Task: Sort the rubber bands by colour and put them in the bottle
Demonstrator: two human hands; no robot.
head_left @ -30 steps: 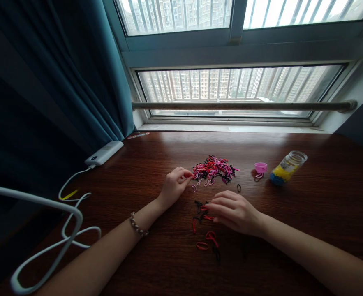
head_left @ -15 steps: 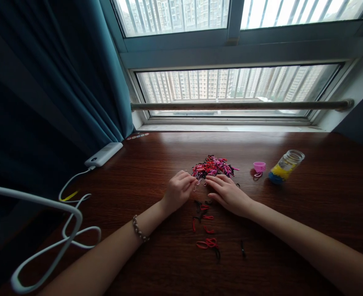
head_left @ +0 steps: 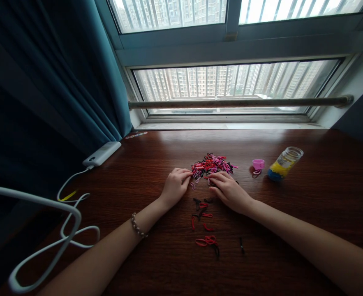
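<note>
A heap of small hair ties (head_left: 212, 164) in pink, red and black lies on the brown wooden table. At its near left edge my left hand (head_left: 176, 186) has its fingers pressed together; whatever is between the fingertips is hidden. My right hand (head_left: 229, 191) rests at the near right edge, fingers stretched out over the closest ties and thumb apart. A few pale pink ties (head_left: 193, 186) lie loose in the gap between my hands. Closer to me, red and black ties (head_left: 206, 240) are spread in a rough column, with a single black tie (head_left: 241, 245) to their right.
Right of the heap stand a small pink cup (head_left: 258, 164) and a tilted-looking glass jar (head_left: 285, 164) with yellow and blue on it. On the left are a white power bank (head_left: 102, 154), its looped white cable (head_left: 76, 213) and a blue curtain (head_left: 107, 90). A window lies beyond the table.
My hands have drawn slightly apart, the left one shifting left and the right one a little right, widening the gap at the heap's near edge. The view has tilted slightly.
</note>
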